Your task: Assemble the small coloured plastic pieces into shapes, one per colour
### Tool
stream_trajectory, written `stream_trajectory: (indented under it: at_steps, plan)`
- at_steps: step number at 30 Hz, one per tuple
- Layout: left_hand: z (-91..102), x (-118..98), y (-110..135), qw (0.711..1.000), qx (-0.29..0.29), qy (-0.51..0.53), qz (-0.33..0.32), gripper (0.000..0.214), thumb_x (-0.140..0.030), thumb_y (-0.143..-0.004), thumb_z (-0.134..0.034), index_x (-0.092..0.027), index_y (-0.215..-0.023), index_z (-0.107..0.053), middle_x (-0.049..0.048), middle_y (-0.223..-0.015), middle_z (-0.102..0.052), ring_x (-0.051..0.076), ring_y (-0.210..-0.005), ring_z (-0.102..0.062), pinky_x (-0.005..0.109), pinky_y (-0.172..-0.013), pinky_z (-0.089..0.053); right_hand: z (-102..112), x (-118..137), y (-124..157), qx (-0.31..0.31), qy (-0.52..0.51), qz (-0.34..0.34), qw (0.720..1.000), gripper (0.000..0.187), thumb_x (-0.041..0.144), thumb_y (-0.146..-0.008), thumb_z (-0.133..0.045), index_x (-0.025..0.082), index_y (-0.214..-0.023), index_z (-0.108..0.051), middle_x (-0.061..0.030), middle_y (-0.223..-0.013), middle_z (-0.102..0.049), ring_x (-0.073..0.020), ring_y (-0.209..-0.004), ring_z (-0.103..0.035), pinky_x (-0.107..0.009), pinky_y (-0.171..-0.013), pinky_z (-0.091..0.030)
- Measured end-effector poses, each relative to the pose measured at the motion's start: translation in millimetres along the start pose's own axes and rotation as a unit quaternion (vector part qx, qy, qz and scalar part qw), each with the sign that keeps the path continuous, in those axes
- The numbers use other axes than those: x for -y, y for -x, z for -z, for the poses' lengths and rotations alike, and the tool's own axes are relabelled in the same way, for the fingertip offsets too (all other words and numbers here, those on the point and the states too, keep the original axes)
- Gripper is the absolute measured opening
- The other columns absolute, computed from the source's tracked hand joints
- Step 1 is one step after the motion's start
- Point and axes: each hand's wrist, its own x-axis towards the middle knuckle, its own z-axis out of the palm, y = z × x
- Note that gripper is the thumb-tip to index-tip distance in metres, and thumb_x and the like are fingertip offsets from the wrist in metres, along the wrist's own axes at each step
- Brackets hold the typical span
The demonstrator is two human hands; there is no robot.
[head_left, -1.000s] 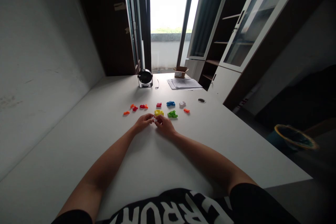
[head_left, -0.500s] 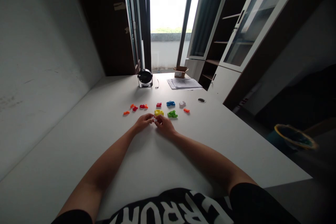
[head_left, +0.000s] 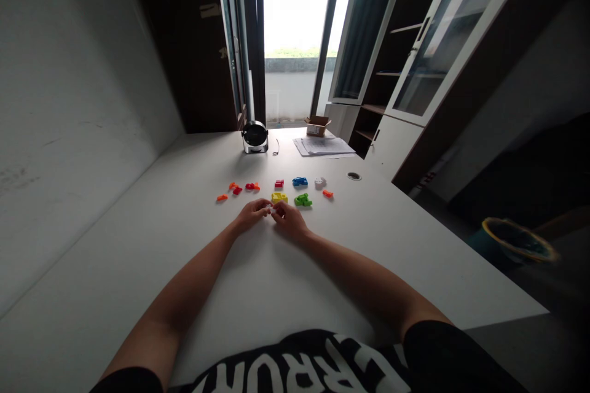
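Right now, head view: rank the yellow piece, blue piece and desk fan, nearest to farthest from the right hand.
1. Yellow piece, just beyond the right hand.
2. Blue piece, farther back, slightly right.
3. Desk fan, far end, left.

Table [head_left: 184, 245] looks like smooth matt white laminate. The little blocks [head_left: 303, 199] are bright plastic with a bit of sheen, and the pale piece [head_left: 272, 211] looks the same. Fan [head_left: 255, 137] has a shiny metal rim. Box [head_left: 317, 127] is plain brown cardboard. Cabinet [head_left: 391, 147] doors are glossy glass. Wall [head_left: 69, 104] is matt and scuffed.
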Motion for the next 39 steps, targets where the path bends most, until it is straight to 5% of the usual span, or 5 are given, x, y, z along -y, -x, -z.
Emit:
stream_trajectory:
  at_steps: [39]
  plan:
    - [1.9, -2.4, 0.4, 0.999, 0.002, -0.043, -0.008, 0.029, -0.034, -0.086, -0.065, -0.016, -0.107, -0.071, 0.0059, -0.091, -0.072, 0.019, -0.081, -0.064, 0.028, -0.073, -0.049, 1.1, 4.6, 1.7, 0.009, 0.023, -0.003, 1.0, 0.016, 0.035, -0.091, -0.064, 0.024, -0.101, -0.065, 0.0005, -0.077, -0.067, -0.0142, -0.065, -0.058, -0.025, -0.06, -0.042]
